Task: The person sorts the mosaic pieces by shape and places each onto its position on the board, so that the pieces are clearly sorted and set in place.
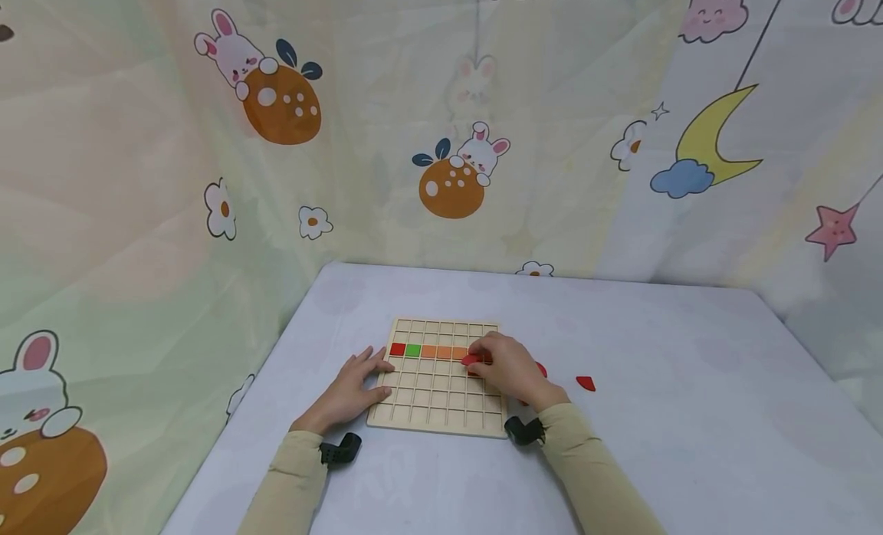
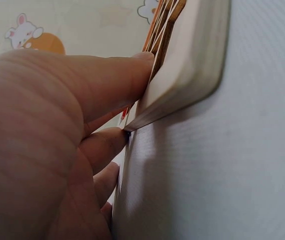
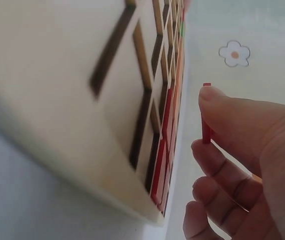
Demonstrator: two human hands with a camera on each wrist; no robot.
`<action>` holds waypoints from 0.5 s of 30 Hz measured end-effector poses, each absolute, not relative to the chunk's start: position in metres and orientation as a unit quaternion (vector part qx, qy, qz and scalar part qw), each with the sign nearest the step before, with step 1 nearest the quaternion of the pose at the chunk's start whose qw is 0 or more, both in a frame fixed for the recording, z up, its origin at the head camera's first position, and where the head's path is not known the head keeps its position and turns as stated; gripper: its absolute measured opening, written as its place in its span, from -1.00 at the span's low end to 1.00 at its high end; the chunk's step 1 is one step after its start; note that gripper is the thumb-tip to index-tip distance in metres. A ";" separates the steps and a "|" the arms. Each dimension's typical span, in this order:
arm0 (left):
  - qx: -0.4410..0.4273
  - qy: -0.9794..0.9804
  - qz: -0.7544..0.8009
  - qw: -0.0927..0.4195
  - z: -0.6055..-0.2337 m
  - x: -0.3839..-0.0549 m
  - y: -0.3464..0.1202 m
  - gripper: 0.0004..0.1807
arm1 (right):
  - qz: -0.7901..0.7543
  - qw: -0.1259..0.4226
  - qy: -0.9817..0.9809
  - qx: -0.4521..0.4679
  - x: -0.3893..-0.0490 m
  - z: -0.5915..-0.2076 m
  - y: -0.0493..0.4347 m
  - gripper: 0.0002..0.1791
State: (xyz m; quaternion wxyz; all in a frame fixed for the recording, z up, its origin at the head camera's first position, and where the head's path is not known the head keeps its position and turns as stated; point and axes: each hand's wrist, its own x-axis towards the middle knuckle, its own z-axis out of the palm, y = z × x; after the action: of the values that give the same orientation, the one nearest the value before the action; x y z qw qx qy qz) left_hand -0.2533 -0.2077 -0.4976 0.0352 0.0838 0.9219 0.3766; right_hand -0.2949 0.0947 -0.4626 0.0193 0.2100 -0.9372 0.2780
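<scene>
A light wooden grid board (image 1: 441,421) lies on the table. In one of its upper rows sit a red square tile (image 1: 398,349), a green tile (image 1: 412,350) and three orange tiles (image 1: 444,352). My left hand (image 1: 348,391) rests at the board's left edge, thumb laid on its face and fingers spread. Over the right part of the board, my right hand (image 1: 513,370) pinches a thin red piece (image 3: 207,131) between thumb and index finger, seen edge-on in the right wrist view. Below it, red pieces (image 3: 159,172) fill cells near the board's edge.
To the right of the board lies a loose red piece (image 1: 586,383) with a curved side. Another red piece (image 1: 541,369) is partly hidden behind the right hand. A printed cloth (image 1: 372,175) hangs behind the white table (image 1: 690,412).
</scene>
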 end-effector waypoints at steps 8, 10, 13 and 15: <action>0.080 0.919 0.383 0.037 -0.497 -0.252 -0.208 -0.67 | 0.278 0.011 -0.936 0.217 -0.296 -0.464 0.088 -0.78; 0.079 0.919 0.385 0.038 -0.497 -0.252 -0.208 -0.67 | 0.275 0.009 -0.937 0.217 -0.297 -0.464 0.086 -0.78; 0.078 0.918 0.387 0.038 -0.497 -0.252 -0.208 -0.67 | 0.268 0.012 -0.939 0.217 -0.298 -0.463 0.083 -0.76; 0.075 0.918 0.387 0.040 -0.497 -0.252 -0.208 -0.67 | 0.268 0.013 -0.939 0.216 -0.298 -0.462 0.081 -0.75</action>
State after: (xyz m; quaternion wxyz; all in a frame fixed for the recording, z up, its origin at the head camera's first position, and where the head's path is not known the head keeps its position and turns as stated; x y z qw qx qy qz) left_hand -0.2518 -0.2078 -0.4973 0.0396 0.0754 0.9181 0.3871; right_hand -0.2985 0.0812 -0.4622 0.0134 0.2159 -0.9388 0.2682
